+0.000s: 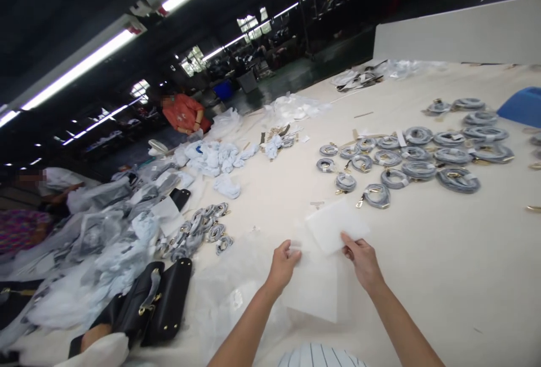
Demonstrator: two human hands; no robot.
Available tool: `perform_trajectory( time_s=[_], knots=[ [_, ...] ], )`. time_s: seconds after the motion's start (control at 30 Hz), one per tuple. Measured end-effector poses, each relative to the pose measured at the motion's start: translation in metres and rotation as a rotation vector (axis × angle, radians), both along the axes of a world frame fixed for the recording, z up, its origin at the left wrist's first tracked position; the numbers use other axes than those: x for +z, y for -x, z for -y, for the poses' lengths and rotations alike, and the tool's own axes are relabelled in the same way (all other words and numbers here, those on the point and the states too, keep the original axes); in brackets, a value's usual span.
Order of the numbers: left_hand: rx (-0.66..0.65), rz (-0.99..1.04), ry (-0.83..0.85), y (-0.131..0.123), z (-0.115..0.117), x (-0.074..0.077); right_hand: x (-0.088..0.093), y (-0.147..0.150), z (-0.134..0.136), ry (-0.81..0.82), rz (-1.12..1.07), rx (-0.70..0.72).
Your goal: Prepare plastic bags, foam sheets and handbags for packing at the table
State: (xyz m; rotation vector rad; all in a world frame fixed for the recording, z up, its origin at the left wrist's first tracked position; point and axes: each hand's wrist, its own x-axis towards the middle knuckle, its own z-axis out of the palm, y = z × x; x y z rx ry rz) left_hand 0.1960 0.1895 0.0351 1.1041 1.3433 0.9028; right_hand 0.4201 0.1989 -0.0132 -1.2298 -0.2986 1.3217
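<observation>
My right hand pinches a thin white sheet, foam-like or paper, by its near right corner, holding it at a tilt over the table. To its left, my left hand has its fingers half curled, with thumb and forefinger apart and no clear hold on anything. Below and between the hands lies another pale, translucent sheet. A clear plastic bag is spread on the table beside my left forearm.
Coiled grey straps with gold clasps lie in rows at the right; more coils are heaped at the left. Black bags and plastic-wrapped items crowd the left edge. A person in red stands across the table; others are at the left.
</observation>
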Motion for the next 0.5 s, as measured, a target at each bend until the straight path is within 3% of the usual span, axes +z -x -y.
perform_trajectory(
  time_s=[0.07, 0.13, 0.27, 0.37, 0.5],
  knots=[
    [0.107, -0.018, -0.007, 0.01, 0.0, -0.002, 0.0, -0.02, -0.001, -0.008, -0.121, -0.17],
    [0.171, -0.011, -0.007, 0.02, 0.003, 0.003, 0.001, -0.044, 0.003, 0.022, -0.24, -0.196],
    [0.139, 0.224, 0.086, 0.029, 0.004, 0.015, 0.002, -0.068, 0.029, 0.166, -0.29, 0.092],
    [0.101, 0.299, 0.14, 0.018, 0.002, 0.014, 0.0, -0.049, 0.046, 0.093, 0.021, 0.225],
    [0.082, 0.091, 0.068, -0.001, -0.003, 0.0, -0.002, -0.023, 0.055, 0.026, 0.486, 0.244]
  ],
)
